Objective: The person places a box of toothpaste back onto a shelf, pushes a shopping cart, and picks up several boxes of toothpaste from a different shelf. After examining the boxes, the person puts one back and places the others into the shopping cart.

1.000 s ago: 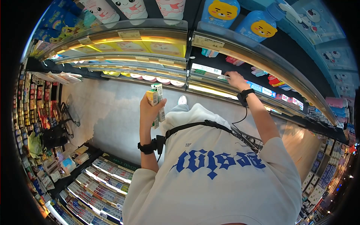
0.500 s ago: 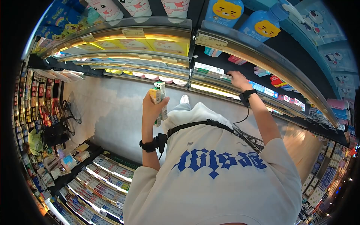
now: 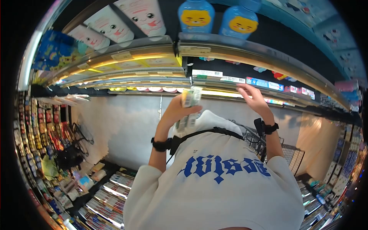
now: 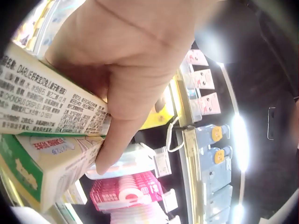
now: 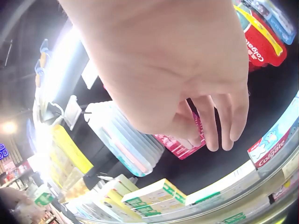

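Observation:
My left hand grips upright toothpaste boxes in front of my body. In the left wrist view, a white Darlie toothpaste box with dense printed text lies against a green-and-cream box. My thumb presses along their side, and the other fingers are mostly hidden. Just off the shelf front, my right hand holds nothing, its fingers loosely bent. In the right wrist view, toothpaste boxes line the shelf below these fingers, with a Colgate box on the right.
Pink toothbrush packs hang above the boxes. Blue bear-faced bottles and pink-and-white tubes stand on the upper shelf. A wire cart is by my right side. Low display racks stand behind me on the left.
My right hand has drawn back from a white box at the shelf front, its fingers loosened. The left hand has moved right with its boxes. The head view has shifted.

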A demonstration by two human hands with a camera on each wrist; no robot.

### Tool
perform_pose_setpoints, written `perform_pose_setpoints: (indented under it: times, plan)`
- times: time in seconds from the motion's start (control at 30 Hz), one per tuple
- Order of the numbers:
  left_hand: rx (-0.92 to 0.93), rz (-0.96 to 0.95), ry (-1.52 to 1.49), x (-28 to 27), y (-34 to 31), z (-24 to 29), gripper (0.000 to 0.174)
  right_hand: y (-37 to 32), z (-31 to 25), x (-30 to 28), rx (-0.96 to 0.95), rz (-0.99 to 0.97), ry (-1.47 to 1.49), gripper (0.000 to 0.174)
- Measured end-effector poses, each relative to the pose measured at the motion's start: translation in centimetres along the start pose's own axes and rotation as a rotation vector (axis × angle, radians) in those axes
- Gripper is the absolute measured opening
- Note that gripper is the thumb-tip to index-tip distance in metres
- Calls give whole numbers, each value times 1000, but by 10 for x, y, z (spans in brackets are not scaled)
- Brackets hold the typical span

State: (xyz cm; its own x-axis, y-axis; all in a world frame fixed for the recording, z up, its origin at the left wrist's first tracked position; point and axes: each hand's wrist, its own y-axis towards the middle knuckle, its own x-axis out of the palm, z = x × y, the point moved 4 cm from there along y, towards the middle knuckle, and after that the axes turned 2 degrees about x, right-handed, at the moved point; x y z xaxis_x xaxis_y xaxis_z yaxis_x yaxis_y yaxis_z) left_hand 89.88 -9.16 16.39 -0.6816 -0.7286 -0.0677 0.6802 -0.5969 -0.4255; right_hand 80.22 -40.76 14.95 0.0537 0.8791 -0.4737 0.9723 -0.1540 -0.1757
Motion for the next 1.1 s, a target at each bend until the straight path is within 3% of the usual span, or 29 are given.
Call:
perform_pose_setpoints:
  times: [0.07, 0.13, 0.2, 0.3, 0.37, 0.43, 0.5, 0.57, 0.63, 0.83, 1.0, 1.03, 1.1]
  plan:
    - [21, -112, -43, 26, 17, 19, 29, -11, -28, 10, -111, -14, 46, 32]
    - [14, -349, -140, 54, 32, 38, 30, -23, -47, 17, -171, 52, 127, 34]
    - [55, -404, -95, 75, 37, 55, 32, -32, -56, 16, -282, 141, 230, 43]
    - [79, -503, 109, 101, 48, 59, 42, -48, -52, 11, -158, 168, 216, 43]
    - [206, -458, 326, 117, 52, 65, 54, -60, -45, 5, -108, 257, 278, 42]
    - [189, -533, 367, 129, 55, 68, 56, -75, -25, 0, -2, 216, 546, 45]
    - [135, -561, 351, 135, 57, 70, 57, -96, -17, -11, 93, 223, 560, 48]
    - [127, -583, 384, 137, 59, 75, 57, -117, -18, -21, -12, 403, 615, 45]
    - [128, -535, 296, 135, 62, 80, 58, -131, -10, -26, 44, 380, 654, 51]
    - [159, -655, 358, 143, 62, 83, 56, -143, 0, -23, -65, 451, 614, 58]
    - [75, -678, 224, 147, 58, 84, 60, -135, 1, -26, 10, 556, 885, 63]
    - [68, -673, 222, 149, 58, 82, 60, -131, 1, -24, 14, 550, 888, 63]
    - [108, -617, 306, 150, 62, 80, 59, -122, 4, -10, 206, 403, 918, 62]
